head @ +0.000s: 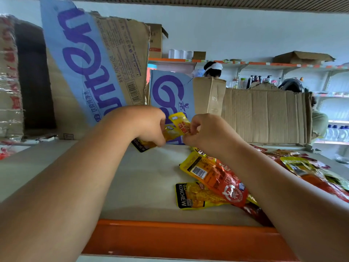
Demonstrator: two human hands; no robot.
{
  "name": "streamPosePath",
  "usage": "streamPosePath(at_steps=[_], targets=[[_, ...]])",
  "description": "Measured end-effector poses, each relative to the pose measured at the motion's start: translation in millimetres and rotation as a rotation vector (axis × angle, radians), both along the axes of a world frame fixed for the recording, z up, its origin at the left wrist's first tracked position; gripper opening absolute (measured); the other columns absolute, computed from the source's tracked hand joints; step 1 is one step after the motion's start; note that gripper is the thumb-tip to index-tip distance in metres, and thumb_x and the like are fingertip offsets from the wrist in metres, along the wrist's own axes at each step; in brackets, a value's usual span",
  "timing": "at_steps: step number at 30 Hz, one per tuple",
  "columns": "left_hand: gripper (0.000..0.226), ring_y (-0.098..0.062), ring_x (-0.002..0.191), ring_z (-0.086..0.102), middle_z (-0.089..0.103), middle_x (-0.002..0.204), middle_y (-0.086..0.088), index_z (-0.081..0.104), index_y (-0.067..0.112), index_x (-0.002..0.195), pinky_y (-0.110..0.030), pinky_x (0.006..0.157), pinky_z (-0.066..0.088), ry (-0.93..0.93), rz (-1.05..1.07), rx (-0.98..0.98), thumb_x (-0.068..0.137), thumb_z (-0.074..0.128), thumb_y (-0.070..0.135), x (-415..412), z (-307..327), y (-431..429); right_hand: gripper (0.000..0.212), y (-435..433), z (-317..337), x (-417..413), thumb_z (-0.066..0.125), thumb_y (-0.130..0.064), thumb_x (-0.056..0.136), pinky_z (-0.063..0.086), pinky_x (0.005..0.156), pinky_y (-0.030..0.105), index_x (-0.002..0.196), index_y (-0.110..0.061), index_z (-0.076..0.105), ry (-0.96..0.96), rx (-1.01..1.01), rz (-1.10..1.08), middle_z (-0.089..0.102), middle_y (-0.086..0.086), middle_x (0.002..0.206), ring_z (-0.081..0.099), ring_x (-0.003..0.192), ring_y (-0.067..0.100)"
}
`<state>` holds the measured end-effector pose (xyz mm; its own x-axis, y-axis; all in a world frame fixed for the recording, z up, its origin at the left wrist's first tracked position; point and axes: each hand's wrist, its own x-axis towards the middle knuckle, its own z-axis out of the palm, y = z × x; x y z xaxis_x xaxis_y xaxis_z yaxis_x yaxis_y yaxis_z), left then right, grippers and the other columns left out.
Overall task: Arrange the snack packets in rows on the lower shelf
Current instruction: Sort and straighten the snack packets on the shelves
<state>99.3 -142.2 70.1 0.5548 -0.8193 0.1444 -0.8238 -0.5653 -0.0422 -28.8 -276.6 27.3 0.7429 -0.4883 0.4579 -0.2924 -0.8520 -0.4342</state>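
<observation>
The left hand (149, 127) clasps a small stack of yellow snack packets (179, 123) above the shelf (143, 178) while the right hand (204, 134) fingers (194, 126) pinch one packet's edge; the pouches are probably light, limp and slick, so grip them at the sealed edges.

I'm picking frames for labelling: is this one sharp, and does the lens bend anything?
Head view: wide-angle distortion leans the boxes; the left hand, right hand and held packets are slightly blurred; the loose packets on the shelf are sharper, KONCHEW print legible; lighting soft, shadows faint.
</observation>
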Motion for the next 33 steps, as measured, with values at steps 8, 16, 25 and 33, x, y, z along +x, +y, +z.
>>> streamPosePath(at_steps=[8, 16, 25, 33], targets=[[0.030, -0.007, 0.075, 0.052, 0.056, 0.092, 0.010, 0.065, 0.031, 0.101, -0.027, 0.057, 0.039, -0.162, -0.090, -0.275, 0.075, 0.079, 0.033, 0.7, -0.5, 15.9, 0.016, -10.0, 10.2, -5.4, 0.076, -0.036, 0.078, 0.053, 0.067, 0.031, 0.079, -0.024, 0.065, -0.207, -0.003, 0.036, 0.069, -0.004, 0.088, 0.065, 0.078, 0.016], [0.030, -0.013, 0.085, 0.056, 0.056, 0.100, 0.012, 0.063, 0.035, 0.099, -0.032, 0.070, 0.049, -0.200, -0.198, -0.484, 0.073, 0.080, 0.037, 4.2, -11.5, 58.7, 0.013, 13.0, 32.1, -13.4, 0.076, -0.031, 0.077, 0.054, 0.080, 0.036, 0.076, -0.023, 0.065, -0.172, -0.151, 0.100, 0.066, -0.006, 0.093, 0.064, 0.088, 0.016], [0.033, -0.018, 0.097, 0.059, 0.063, 0.109, 0.009, 0.064, 0.031, 0.103, -0.037, 0.084, 0.051, -0.277, -0.195, -0.666, 0.074, 0.079, 0.039, 32.7, -21.4, 152.3, 0.017, 95.4, 27.0, 19.7, 0.076, -0.028, 0.075, 0.051, 0.072, 0.040, 0.074, -0.018, 0.063, -0.306, -0.187, 0.156, 0.063, 0.000, 0.084, 0.060, 0.078, 0.022], [0.034, -0.020, 0.091, 0.062, 0.063, 0.108, 0.012, 0.065, 0.032, 0.101, -0.033, 0.078, 0.051, -0.240, -0.131, -0.743, 0.070, 0.075, 0.042, 79.8, -48.9, 285.1, 0.022, 222.6, 4.0, 80.9, 0.079, -0.017, 0.077, 0.041, 0.052, 0.018, 0.073, -0.008, 0.059, -0.359, -0.087, 0.290, 0.059, 0.002, 0.081, 0.059, 0.063, 0.006]])
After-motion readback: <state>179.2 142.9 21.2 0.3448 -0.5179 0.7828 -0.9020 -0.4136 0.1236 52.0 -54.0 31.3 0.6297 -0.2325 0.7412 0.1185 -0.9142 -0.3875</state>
